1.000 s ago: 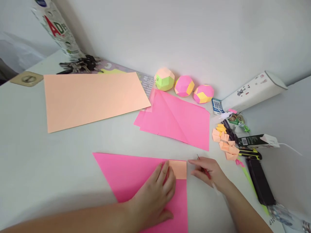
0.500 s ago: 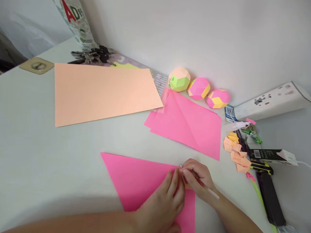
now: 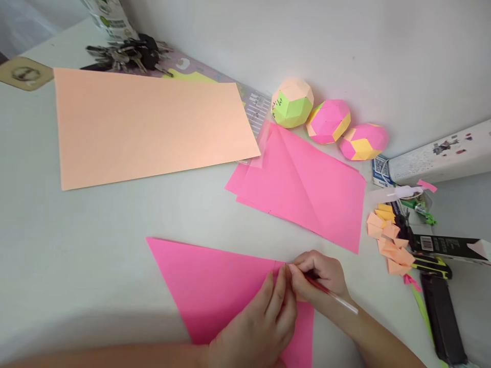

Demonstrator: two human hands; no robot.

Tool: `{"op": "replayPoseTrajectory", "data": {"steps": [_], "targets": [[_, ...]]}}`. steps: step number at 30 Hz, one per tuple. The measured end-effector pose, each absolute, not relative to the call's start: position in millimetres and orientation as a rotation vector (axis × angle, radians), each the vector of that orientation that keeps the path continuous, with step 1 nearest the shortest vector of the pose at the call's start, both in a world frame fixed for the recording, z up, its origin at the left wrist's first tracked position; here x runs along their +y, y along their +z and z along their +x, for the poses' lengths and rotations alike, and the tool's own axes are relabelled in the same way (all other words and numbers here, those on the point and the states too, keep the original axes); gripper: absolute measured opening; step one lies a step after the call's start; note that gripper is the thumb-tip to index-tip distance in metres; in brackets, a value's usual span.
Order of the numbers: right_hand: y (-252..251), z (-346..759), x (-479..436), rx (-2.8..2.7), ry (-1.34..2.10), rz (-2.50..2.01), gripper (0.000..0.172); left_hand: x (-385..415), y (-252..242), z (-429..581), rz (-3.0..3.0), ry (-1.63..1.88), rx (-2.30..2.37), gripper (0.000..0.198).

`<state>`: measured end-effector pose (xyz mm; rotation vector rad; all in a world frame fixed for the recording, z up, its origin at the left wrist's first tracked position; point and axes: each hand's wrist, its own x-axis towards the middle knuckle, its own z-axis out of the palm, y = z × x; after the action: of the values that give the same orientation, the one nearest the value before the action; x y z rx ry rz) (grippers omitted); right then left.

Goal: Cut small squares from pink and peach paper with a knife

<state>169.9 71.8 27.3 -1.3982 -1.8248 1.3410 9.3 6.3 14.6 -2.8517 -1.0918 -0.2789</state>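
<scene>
A pink sheet of paper lies on the table before me. My left hand presses its fingertips onto this sheet near the upper edge, over a small orange paper piece that is mostly hidden. My right hand is closed on a slim pen with a red ink core and a clear end. The pen's tip meets the sheet's upper edge beside my left fingertips. Small dark marks show along that edge.
Beyond are more pink sheets, a large peach sheet, keys and three paper balls by the wall. To the right lie folded paper bits, a yellow-black cutter, a black case and a white box.
The camera view has shifted and come closer, so things look larger. My right hand with the pen has moved slightly along the edge; my left hand stays on the sheet.
</scene>
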Motion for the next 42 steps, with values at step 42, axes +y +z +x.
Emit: {"op": "replayPoseTrajectory", "data": {"steps": [42], "targets": [[28.6, 165.8, 72.4, -1.949, 1.205, -1.426, 0.027, 5.2, 13.4, 11.3, -2.856, -0.304, -1.088, 0.080]]}}
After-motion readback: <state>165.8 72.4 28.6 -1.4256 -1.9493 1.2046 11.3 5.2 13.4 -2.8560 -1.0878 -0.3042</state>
